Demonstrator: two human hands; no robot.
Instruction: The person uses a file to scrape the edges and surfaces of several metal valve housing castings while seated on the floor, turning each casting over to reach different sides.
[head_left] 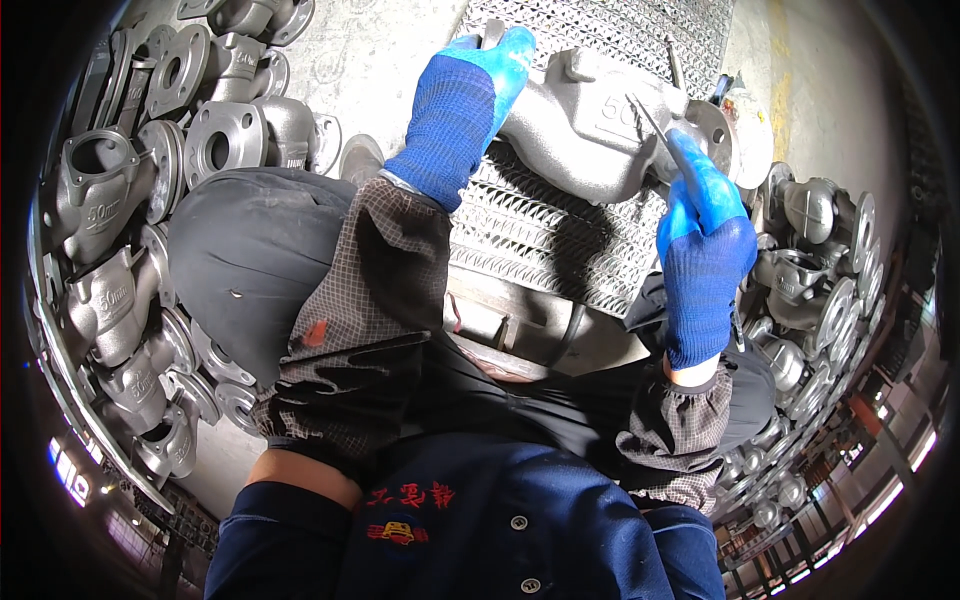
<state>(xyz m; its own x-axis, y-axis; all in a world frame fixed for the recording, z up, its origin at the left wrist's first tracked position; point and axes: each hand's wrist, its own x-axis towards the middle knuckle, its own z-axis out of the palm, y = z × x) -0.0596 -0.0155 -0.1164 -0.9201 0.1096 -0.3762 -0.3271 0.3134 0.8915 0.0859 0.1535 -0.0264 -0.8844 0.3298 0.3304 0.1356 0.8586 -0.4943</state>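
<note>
At the far left, grey castings (105, 200) stand and lie in a crowded cluster, several with round openings and flat flanges facing different ways. Right of them is the person's bent left knee (265, 260), in dark trousers. The left arm, in a checked sleeve (365, 270), reaches up to the left hand (500, 75), gloved in blue, at the mesh tabletop's (530, 235) left edge. Its fingers are bent around the left end of the casting in work (585, 150), grasping it.

That casting, matte grey with a bulging belly and a raised panel, lies across the tabletop, back from its near edge, its right flange by the right edge. Beyond it, toward the far right corner, a thin rod (675, 62) points away.

The right hand (705, 200), also in a blue glove, grasps a slender dark tool (645, 118), one finger stretched along it. The tool's tip is over the panel; whether it touches cannot be told. A pale disc (752, 135) stands just beyond the right edge, and more castings (812, 215) crowd the far right.
</note>
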